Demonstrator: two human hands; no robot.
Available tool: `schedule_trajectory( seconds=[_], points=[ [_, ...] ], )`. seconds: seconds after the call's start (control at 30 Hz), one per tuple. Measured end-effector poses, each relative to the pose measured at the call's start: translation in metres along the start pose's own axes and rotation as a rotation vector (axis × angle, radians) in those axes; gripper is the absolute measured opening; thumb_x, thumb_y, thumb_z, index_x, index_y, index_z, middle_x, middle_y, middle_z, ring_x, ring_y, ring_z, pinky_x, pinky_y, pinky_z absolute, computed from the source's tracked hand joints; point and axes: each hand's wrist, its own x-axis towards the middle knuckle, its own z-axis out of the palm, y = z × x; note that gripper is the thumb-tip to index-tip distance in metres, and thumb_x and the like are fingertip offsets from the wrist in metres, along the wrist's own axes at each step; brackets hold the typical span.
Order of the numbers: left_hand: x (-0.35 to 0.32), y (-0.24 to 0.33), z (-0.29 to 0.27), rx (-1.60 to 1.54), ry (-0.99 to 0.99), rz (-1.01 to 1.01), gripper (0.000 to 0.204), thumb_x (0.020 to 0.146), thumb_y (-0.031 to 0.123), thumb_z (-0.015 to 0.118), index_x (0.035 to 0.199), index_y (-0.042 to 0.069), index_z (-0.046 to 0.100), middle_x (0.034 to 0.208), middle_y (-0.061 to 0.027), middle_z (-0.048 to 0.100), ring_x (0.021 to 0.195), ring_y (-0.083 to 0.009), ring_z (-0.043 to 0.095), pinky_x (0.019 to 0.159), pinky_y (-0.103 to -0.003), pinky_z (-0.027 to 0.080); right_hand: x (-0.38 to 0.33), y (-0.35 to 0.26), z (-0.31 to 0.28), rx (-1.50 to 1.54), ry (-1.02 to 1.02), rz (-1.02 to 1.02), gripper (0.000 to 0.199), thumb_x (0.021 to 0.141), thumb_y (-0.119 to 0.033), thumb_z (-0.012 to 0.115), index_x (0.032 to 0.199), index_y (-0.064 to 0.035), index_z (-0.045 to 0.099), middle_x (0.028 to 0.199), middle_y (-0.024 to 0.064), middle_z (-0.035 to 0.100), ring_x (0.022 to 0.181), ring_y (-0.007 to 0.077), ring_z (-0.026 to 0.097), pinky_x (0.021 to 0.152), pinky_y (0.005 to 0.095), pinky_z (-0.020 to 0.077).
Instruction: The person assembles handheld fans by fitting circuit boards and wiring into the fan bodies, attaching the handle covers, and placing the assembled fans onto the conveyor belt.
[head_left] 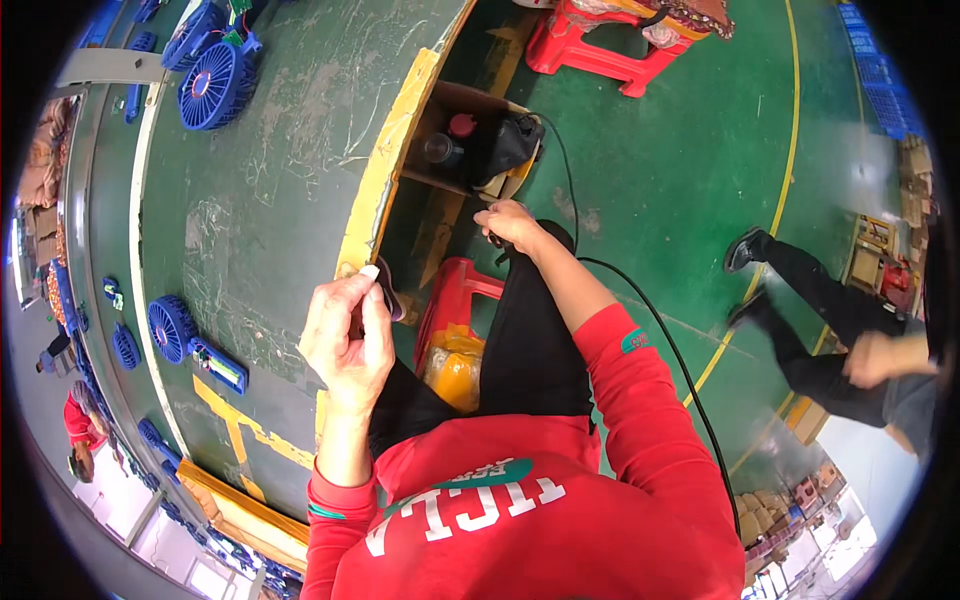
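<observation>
I sit at the green desk [280,200], its yellow edge just beside my knees. My left hand [348,340] pinches a small dark piece [385,300] at that edge; I'd keep the pinch firm and lift slowly. My right hand [508,222], fingers curled, holds the black cable [660,330] over my knee. The piece is mostly hidden behind my fingers, and I cannot tell where the cable ends.

Open brown cardboard box [470,140] under table edge; stacked cartons [905,190] far right.
</observation>
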Motion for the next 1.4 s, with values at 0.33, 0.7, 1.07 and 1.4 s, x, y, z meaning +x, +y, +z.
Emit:
schedule_trajectory(
  seconds=[0.33, 0.7, 1.07, 1.4],
  points=[
    [-0.002, 0.003, 0.000, -0.098, 0.013, -0.075, 0.016, 0.076, -0.009, 0.060, 0.090, -0.001, 0.063, 0.079, -0.0076, 0.058, 0.055, -0.0062, 0.051, 0.046, -0.018, 0.040, -0.022, -0.014, -0.004, -0.220, -0.021, 0.039, 0.044, 0.079, -0.037, 0.061, 0.072, 0.0065, 0.058, 0.061, 0.0119, 0.060, 0.051, 0.0180, 0.059, 0.053, 0.0307, 0.0485],
    [-0.008, 0.001, 0.003, -0.116, 0.071, -0.065, 0.015, 0.076, -0.008, 0.061, 0.088, 0.001, 0.062, 0.074, -0.0057, 0.056, 0.051, -0.0054, 0.046, 0.046, -0.019, 0.037, -0.083, -0.076, -0.043, -0.885, 0.054, -0.129, 0.035, 0.080, -0.036, 0.062, 0.066, -0.0044, 0.063, 0.056, 0.0028, 0.062, 0.053, 0.0136, 0.061, 0.061, 0.0296, 0.0496],
    [-0.008, -0.004, -0.004, -0.105, 0.117, -0.004, 0.014, 0.076, -0.002, 0.060, 0.088, 0.002, 0.064, 0.069, -0.0083, 0.057, 0.059, -0.0166, 0.055, 0.056, -0.026, 0.045, -0.085, -0.034, -0.080, -0.932, 0.436, -0.291, 0.024, 0.078, -0.026, 0.055, 0.091, -0.0084, 0.064, 0.092, 0.0172, 0.063, 0.091, 0.0345, 0.060, 0.077, 0.0443, 0.0474],
    [-0.057, 0.001, -0.061, -0.243, 0.157, -0.250, 0.008, 0.080, 0.004, 0.059, 0.086, 0.001, 0.062, 0.068, -0.0106, 0.054, 0.059, -0.0191, 0.054, 0.052, -0.030, 0.042, -0.083, -0.009, -0.088, -1.040, 0.519, -0.512, 0.017, 0.078, -0.019, 0.059, 0.087, -0.0053, 0.062, 0.085, 0.0177, 0.064, 0.082, 0.0374, 0.060, 0.071, 0.0456, 0.0474]
  ],
)
